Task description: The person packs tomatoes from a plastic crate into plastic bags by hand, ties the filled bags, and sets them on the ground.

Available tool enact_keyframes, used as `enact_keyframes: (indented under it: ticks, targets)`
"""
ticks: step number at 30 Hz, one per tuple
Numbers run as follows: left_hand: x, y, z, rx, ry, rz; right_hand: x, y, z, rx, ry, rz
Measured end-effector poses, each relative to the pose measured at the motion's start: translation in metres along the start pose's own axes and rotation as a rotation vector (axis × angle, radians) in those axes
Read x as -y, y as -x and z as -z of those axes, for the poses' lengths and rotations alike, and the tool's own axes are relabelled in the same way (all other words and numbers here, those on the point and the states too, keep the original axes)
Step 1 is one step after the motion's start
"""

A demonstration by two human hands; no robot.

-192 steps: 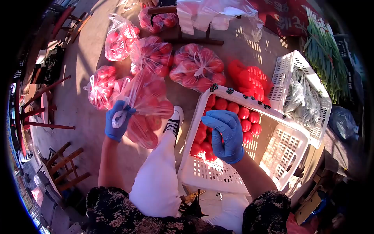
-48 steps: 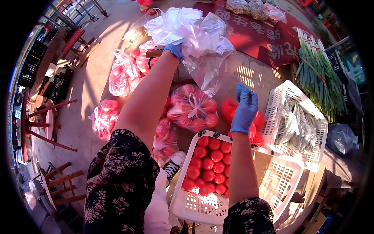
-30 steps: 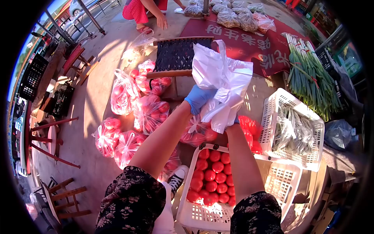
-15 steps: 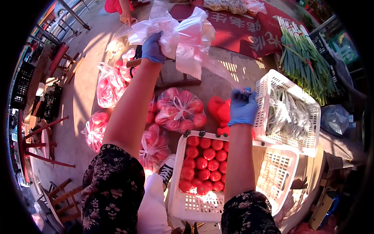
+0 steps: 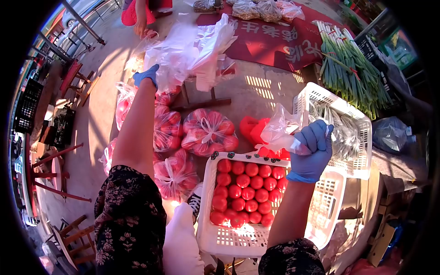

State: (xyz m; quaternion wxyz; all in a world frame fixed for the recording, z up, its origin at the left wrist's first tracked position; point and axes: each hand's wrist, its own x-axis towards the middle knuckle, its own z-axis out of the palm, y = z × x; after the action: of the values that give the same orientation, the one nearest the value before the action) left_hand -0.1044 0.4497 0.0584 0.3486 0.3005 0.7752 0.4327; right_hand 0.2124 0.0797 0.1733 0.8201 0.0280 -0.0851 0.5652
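Observation:
Both my hands wear blue gloves. My left hand (image 5: 146, 77) is at the lower left edge of a loose stack of thin white plastic bags (image 5: 190, 52), its thumb and fingers apart; whether the fingertips touch the stack is unclear. The stack lies spread out above a low wooden stool (image 5: 204, 103). My right hand (image 5: 312, 149) is closed on a single clear plastic bag (image 5: 280, 127), which hangs to its left. Below that bag stands a white crate (image 5: 208, 206) holding rows of red tomatoes (image 5: 247, 193). Red plastic (image 5: 254, 130) lies behind the crate.
Filled bags of tomatoes (image 5: 210, 132) sit on the ground left of the crate. Another white crate (image 5: 366, 146) with bagged goods stands to the right. Green onions (image 5: 350, 68) lie beyond it, beside a red mat (image 5: 275, 41). Another person's hand (image 5: 140, 28) shows at the top.
My left hand has moved left and down from the middle of the bag stack to its edge. My right hand has moved right and down, with a bag now separate from the stack.

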Motion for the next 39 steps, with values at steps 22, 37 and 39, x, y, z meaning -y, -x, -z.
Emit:
enact_keyframes:
  ticks: [22,37,39]
  targets:
    - [0.001,0.505,0.226,1.016,-0.057,-1.284,0.033,0.175,-0.209,-0.306,0.786,0.263]
    - [0.037,0.494,0.183,1.299,0.271,-0.418,0.013,0.232,-0.11,-0.267,2.059,-0.238]
    - [0.028,0.493,0.188,1.356,0.16,-0.437,0.022,0.224,-0.112,-0.344,1.885,-0.268]
